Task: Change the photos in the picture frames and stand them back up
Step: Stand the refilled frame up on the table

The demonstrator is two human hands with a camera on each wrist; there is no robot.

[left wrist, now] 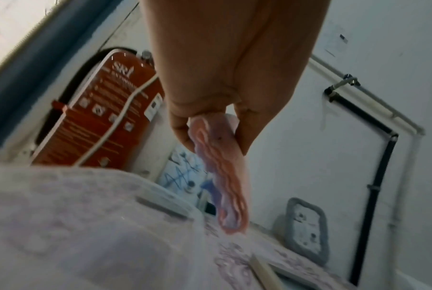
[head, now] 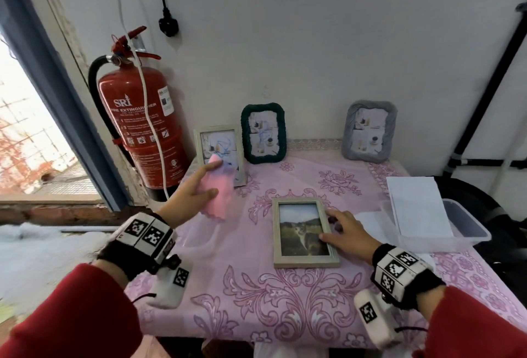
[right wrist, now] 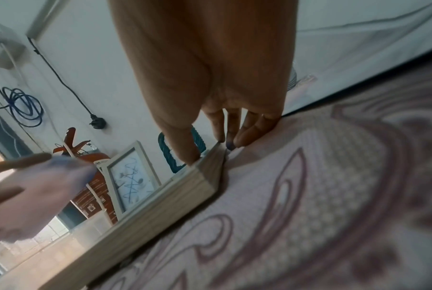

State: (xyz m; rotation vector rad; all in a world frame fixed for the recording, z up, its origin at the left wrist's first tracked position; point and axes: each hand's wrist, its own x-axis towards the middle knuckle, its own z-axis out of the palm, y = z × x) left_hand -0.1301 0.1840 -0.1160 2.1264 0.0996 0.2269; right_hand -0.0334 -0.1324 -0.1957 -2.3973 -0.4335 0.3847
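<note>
Head view: high, facing forward-down over the pink-patterned table [head: 285, 295] toward the far wall. Wrist views: low, close above the tablecloth, facing far along the fingers. All share the fire extinguisher [head: 139, 126] [left wrist: 103, 117] [right wrist: 93, 188], far left.

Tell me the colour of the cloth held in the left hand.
Pink, with a pale purple tinge; the soft cloth in the left hand shows best in the head view.
</note>
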